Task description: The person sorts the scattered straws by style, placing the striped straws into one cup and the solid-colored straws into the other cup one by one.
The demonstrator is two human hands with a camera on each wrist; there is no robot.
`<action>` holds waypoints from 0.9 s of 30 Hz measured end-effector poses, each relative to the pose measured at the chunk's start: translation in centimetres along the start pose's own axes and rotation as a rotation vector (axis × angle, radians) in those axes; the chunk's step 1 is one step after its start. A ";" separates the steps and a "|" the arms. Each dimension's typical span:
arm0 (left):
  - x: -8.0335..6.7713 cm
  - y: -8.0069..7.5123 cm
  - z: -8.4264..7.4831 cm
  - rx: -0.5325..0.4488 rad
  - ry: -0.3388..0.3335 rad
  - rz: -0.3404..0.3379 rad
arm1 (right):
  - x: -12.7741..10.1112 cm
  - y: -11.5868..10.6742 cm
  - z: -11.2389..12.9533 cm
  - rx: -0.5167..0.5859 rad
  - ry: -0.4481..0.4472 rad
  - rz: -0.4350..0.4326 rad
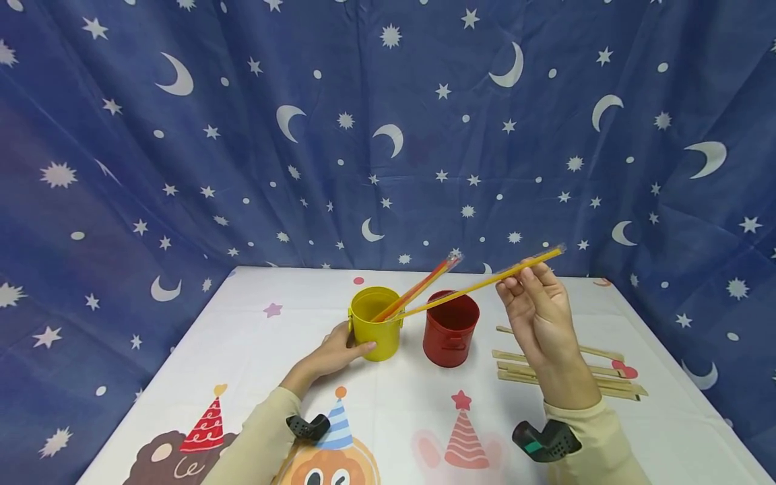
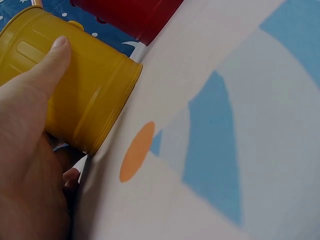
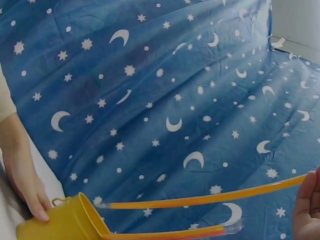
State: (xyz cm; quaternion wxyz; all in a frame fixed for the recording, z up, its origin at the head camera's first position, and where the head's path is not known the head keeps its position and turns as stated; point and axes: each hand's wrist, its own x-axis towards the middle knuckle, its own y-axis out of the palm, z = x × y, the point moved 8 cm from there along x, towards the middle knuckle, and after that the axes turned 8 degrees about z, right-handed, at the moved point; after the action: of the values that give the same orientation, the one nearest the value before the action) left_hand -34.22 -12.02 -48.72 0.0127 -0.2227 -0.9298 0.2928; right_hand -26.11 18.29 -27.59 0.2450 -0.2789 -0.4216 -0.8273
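- Fingers of the right hand (image 1: 542, 320) pinch the yellow straw (image 1: 479, 285) near its upper end, with the thumb pressed against it.
- Left-hand fingers wrap the far side of the yellow bucket (image 1: 380, 335), thumb along its wall; the bucket stands on the counter (image 1: 242, 350), left of the red bucket (image 1: 450, 340).
- At its lower end the straw reaches the bucket's rim; whether it is inside, I cannot tell.
- Probably best: steady the bucket, tip the straw steeper, then lower it beside the other straws (image 1: 418, 288) before loosening the pinch.
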 end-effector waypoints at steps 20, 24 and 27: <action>-0.1 -0.1 -0.1 0.013 0.001 -0.003 | -0.4 -1.4 -3.7 -0.216 0.070 -0.104; -0.1 -0.1 0.0 0.017 -0.003 -0.005 | -0.7 -2.0 -4.6 -0.339 0.137 -0.155; -0.1 -0.1 0.0 0.015 -0.002 -0.007 | -1.0 -2.4 -5.2 -0.443 0.199 -0.180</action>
State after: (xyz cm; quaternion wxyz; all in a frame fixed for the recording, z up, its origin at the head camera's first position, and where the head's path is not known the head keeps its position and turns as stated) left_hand -34.16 -12.13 -48.71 0.0142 -0.2192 -0.9283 0.3001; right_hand -28.22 15.35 -32.14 0.1437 -0.2045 -0.2270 -0.9413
